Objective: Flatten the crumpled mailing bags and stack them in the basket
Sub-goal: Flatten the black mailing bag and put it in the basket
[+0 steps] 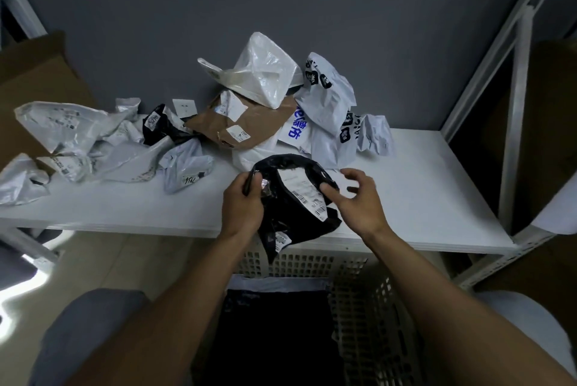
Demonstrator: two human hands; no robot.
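Observation:
A crumpled black mailing bag (293,214) with a white shipping label lies at the front edge of the white shelf (421,198), its lower corner hanging over the edge. My left hand (242,204) grips its upper left edge. My right hand (357,198) pinches its right side with the thumb, the other fingers spread above the shelf. Below the shelf stands a white perforated basket (365,307) with a flat black bag (274,332) inside it. Several more crumpled bags sit behind: a brown paper one (249,123), a translucent white one (265,73) and grey ones (327,98).
A heap of grey and black crumpled bags (93,142) covers the shelf's left half. Cardboard boxes (34,79) stand at the far left and right. White metal rack posts (512,104) rise on the right. My grey-clad knees frame the basket.

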